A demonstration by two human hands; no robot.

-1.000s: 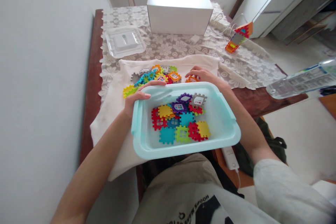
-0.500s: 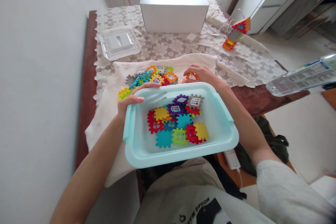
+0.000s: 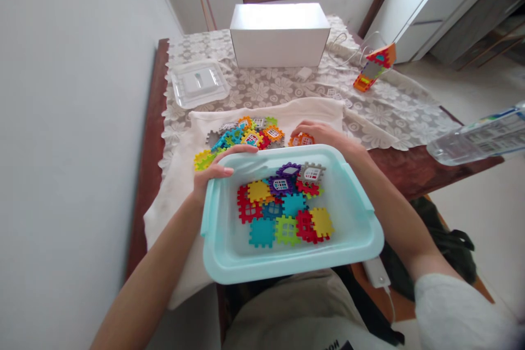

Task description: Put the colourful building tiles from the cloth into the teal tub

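A light-turquoise plastic bin [image 3: 295,268] is tilted toward me at the table's front edge. Inside it lie several toothed building tiles, among them a yellow tile [image 3: 322,222], a blue tile [image 3: 261,232] and a purple window tile [image 3: 280,186]. My left hand [image 3: 217,167] grips the bin's far left corner, thumb over the rim. Beyond the bin, my right hand [image 3: 318,132] curls its fingers over orange window tiles [image 3: 301,140] on the white cloth; the bin's rim hides part of them. Left of that hand, a pile of mixed tiles [image 3: 241,134] rests on the cloth.
A white box [image 3: 281,46] stands at the back of the table. Left of it lies a clear lid [image 3: 200,83]. A small house built of tiles [image 3: 374,68] is at the right, with a plastic bottle [image 3: 476,136] nearer. A wall [image 3: 82,93] borders the left side.
The whole view has shifted, so everything appears lower and slightly to the right. My right hand has lowered over the orange tiles, and two now show beneath its fingers. The left hand keeps its hold.
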